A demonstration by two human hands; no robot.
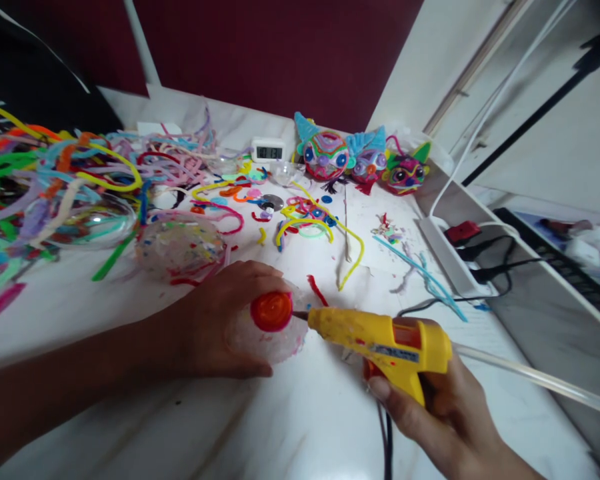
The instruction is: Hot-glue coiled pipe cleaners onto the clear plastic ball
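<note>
My left hand is wrapped round a clear, whitish plastic dome on the table. An orange coil of pipe cleaner with a pink-red rim sits on the dome's upper face. In my right hand is a yellow hot glue gun, with a thumb by its orange trigger and a clear glue stick out of its back. The gun's dark nozzle tip is at the right edge of the coil; whether it touches cannot be made out. A red pipe cleaner piece lies just behind the nozzle.
Pipe cleaners pile up at the left, beside a second speckled dome. Several decorated masks and a digital clock stand at the back. A power strip lies right; the gun's black cable hangs below it.
</note>
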